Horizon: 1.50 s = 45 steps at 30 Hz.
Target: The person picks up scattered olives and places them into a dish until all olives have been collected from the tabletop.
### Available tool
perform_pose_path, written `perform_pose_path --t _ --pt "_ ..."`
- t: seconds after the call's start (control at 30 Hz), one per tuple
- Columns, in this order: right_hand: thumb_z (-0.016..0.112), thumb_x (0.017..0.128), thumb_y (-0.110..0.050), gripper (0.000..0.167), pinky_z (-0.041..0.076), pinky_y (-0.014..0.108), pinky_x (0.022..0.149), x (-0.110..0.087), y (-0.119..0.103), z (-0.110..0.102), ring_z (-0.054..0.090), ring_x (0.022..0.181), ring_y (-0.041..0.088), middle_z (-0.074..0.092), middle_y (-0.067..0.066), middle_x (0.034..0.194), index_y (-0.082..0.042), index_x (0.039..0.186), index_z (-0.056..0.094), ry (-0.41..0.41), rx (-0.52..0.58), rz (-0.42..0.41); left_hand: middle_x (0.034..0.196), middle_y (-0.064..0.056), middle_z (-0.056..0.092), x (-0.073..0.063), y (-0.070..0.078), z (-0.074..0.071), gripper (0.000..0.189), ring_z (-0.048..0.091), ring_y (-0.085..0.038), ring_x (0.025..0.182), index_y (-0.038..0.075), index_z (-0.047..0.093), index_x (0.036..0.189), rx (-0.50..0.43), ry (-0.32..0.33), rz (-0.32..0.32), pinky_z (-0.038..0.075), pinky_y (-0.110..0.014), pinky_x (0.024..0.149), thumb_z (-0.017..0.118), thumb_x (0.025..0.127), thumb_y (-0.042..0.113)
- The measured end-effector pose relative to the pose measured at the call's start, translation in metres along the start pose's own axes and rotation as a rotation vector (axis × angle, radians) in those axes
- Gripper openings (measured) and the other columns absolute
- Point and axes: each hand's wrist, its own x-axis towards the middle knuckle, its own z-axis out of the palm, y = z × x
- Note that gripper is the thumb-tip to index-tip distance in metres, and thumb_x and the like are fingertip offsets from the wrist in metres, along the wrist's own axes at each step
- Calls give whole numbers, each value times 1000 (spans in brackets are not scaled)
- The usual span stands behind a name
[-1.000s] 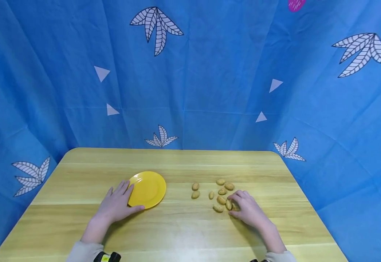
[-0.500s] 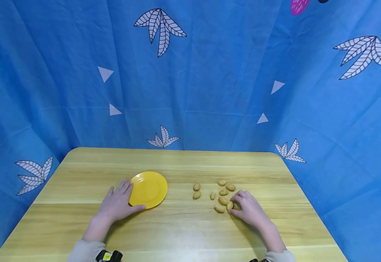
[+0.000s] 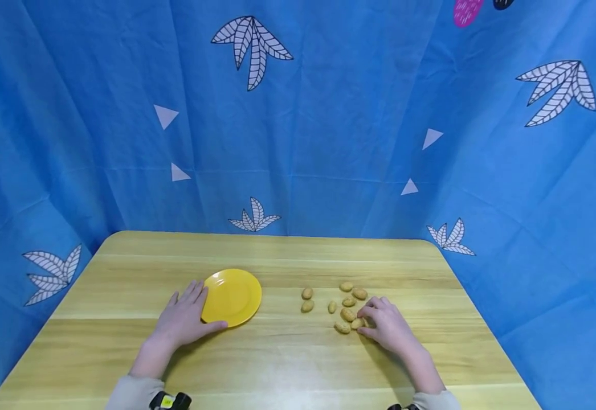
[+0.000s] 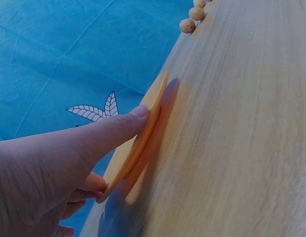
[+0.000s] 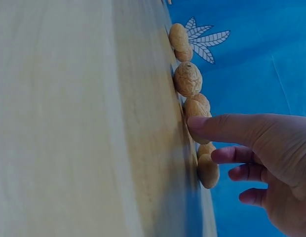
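A yellow plate (image 3: 232, 297) lies left of the table's middle. My left hand (image 3: 182, 319) rests against its left side, fingers fairly straight and spread along the rim. In the left wrist view the thumb (image 4: 121, 129) lies over the plate's edge. At right, my right hand (image 3: 387, 327) pinches a tan, wrinkled peanut in its shell (image 3: 357, 324) between thumb and forefinger, low at the table. In the right wrist view the thumb (image 5: 217, 127) lies on a peanut (image 5: 197, 109), with the other fingers curled behind. More peanuts (image 3: 348, 315) lie just left of these fingertips.
Two peanuts (image 3: 307, 306) sit apart, between the plate and the loose group. Several others (image 3: 359, 294) lie beyond the right hand. The wooden table (image 3: 288, 364) runs back to a blue patterned curtain (image 3: 329, 114), which also hangs along both sides.
The peanut at my right fingertips has turned from pointing away from me to lying crosswise. The left hand and plate hold their place; the head view has shifted slightly.
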Motion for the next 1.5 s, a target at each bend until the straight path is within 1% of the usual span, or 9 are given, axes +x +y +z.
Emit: perform_pose_path --t 0.17,0.27,0.37,0.5,0.67,0.9,1.07,1.33,1.5 --pt "84 73 -27 26 45 35 81 -2 -4 -7 51 92 13 61 -5 96 -17 94 73 20 -3 -7 154 -28 32 -1 1 -1 109 26 -44 145 -8 36 146 -4 -1 -5 20 -67 116 61 77 73" --pt "85 71 -25 26 46 36 81 -2 -9 -14 52 93 14 61 -5 96 -17 93 72 60 -3 -22 155 -27 31 -1 1 -1 110 25 -44 146 -8 35 146 -4 -12 -4 20 -67 116 60 77 74" --pt "86 71 -23 26 48 37 80 2 -18 -20 53 92 16 62 -3 97 -17 92 73 109 -10 -58 155 -27 31 0 1 -1 110 25 -44 146 -7 35 147 -10 -17 -5 19 -67 116 60 77 74" --pt "85 73 -24 24 48 39 78 13 -33 -25 53 92 17 62 -2 98 -16 93 72 140 -13 -107 155 -28 30 -1 3 0 108 24 -44 146 -8 36 146 -17 -17 -2 19 -67 116 61 78 72" --pt "84 75 -25 22 47 37 78 33 -52 -26 53 91 17 62 -3 97 -18 92 71 159 -6 -164 155 -28 30 1 4 -1 108 24 -43 146 -8 35 146 -12 -21 4 20 -65 117 61 78 72" --pt "83 75 -28 24 48 33 74 61 -78 -16 53 88 17 61 -2 95 -17 92 71 199 -29 -272 155 -28 31 -2 5 -5 108 25 -43 146 -8 36 146 -12 -15 4 20 -64 117 62 78 71" --pt "82 77 -31 24 46 32 72 76 -98 -10 52 87 15 60 -3 96 -18 94 71 191 -1 -307 155 -28 31 -2 2 -2 108 24 -43 146 -8 36 146 -9 -17 4 20 -64 117 61 78 72" --pt "78 82 -32 22 48 34 80 102 -127 5 53 91 16 61 -3 98 -17 97 71 135 50 -279 155 -27 31 -2 1 0 107 25 -43 146 -8 36 146 -8 -10 -1 20 -64 118 62 78 71" --pt "78 82 -32 23 49 33 83 119 -143 17 54 92 16 62 -2 98 -16 98 71 115 50 -288 156 -26 30 -1 1 0 108 23 -42 147 -7 35 147 -21 -19 -4 18 -64 118 62 78 71"
